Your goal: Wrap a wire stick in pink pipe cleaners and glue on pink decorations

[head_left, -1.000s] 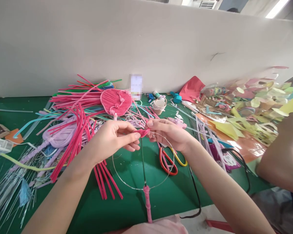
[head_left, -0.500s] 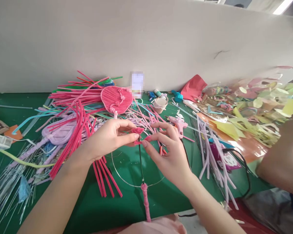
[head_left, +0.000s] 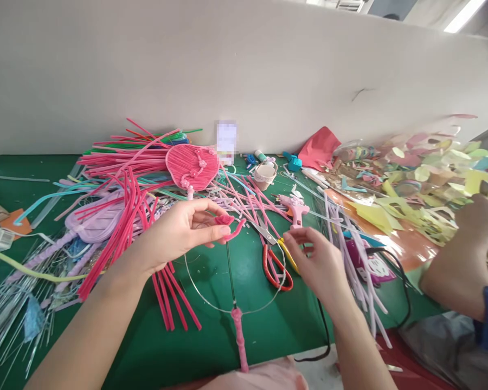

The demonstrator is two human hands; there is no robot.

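Note:
My left hand (head_left: 191,230) pinches a small pink pipe-cleaner flower (head_left: 224,220), whose loose end curls up to the right past my thumb. Below it stands a wire hoop frame (head_left: 203,297) with a dark upright rod and a pink wrapped handle (head_left: 239,338). My right hand (head_left: 317,262) has its fingers bent but apart, beside the grip of a pink glue gun (head_left: 296,208); I see nothing held in it. Scissors (head_left: 277,268) with red and yellow handles lie just left of my right hand, partly behind the wire hoop.
A pink fan-shaped piece (head_left: 192,167) lies among pink pipe cleaners (head_left: 122,157). Lilac pipe cleaners (head_left: 360,276) spread to the right, with a paper cup (head_left: 265,174) behind. Coloured paper scraps (head_left: 427,179) cover the far right, where another person's arm (head_left: 455,265) rests.
My right hand has let go of the pink strip and moved right, to the glue gun. The scissors now show. My left hand keeps the flower in nearly the same place.

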